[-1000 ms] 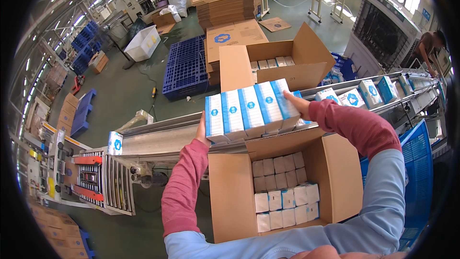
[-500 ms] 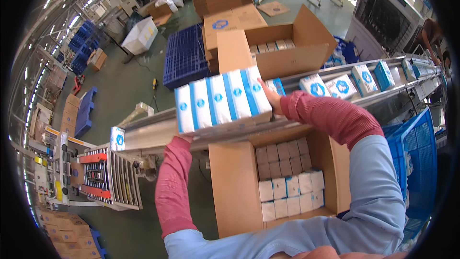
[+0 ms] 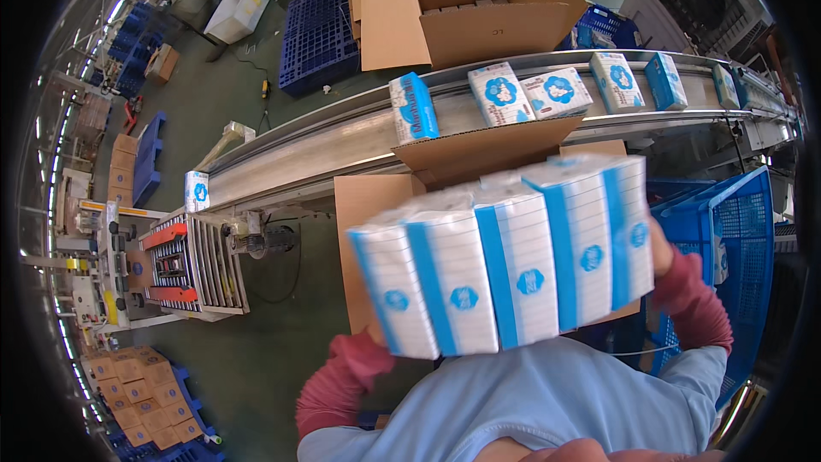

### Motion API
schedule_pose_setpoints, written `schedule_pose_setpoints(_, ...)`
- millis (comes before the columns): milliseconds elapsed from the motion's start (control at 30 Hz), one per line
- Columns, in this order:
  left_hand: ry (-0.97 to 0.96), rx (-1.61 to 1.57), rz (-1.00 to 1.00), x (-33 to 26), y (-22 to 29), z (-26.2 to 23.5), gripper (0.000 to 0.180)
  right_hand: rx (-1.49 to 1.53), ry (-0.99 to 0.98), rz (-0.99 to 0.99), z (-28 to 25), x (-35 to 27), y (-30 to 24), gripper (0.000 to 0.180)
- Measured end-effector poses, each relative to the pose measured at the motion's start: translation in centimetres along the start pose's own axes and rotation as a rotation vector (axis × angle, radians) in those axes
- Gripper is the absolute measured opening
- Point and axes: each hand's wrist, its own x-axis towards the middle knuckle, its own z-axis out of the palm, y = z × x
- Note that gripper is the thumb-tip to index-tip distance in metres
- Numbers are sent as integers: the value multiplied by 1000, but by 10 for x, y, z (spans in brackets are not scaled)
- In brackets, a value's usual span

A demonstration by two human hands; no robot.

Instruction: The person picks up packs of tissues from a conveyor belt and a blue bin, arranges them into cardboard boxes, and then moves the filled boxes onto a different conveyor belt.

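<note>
A row of several white and blue tissue packs [image 3: 522,269] is squeezed side by side between my two hands, raised close to my chest. My left hand [image 3: 375,335] presses on the row's left end, its fingers mostly hidden behind the packs. On the right end, my right hand [image 3: 660,250] grips the outermost pack, partly covered by it. Under the row stands an open cardboard box [image 3: 366,197]; its left and far flaps show, while its inside is hidden by the packs.
Beyond the box runs a conveyor [image 3: 316,145] carrying several loose tissue packs [image 3: 500,94]. Another open carton [image 3: 505,26] stands past it. A blue plastic crate [image 3: 740,222] is at my right, a roller stand [image 3: 201,269] at left, and stacked cartons [image 3: 145,398] lower left.
Both hands have drawn the row of tissue packs from above the conveyor toward my chest, over the near box. My view has tilted down, and the packs now cover the box's contents.
</note>
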Motion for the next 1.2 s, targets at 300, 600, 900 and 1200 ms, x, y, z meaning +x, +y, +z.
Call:
schedule_pose_setpoints(300,52,-81,-12,15,-56,-1,31,-726,224,-171,-54,12,71,44)
schedule_pose_setpoints(600,92,577,55,1,-33,62,39,-782,372,-253,-67,3,88,37)
schedule_pose_setpoints(900,603,1994,579,2,-42,148,26,-1640,673,-503,-118,-7,42,37)
schedule_pose_setpoints(1200,-268,2416,586,24,-80,218,105,-2048,3,-288,-98,-2,11,71)
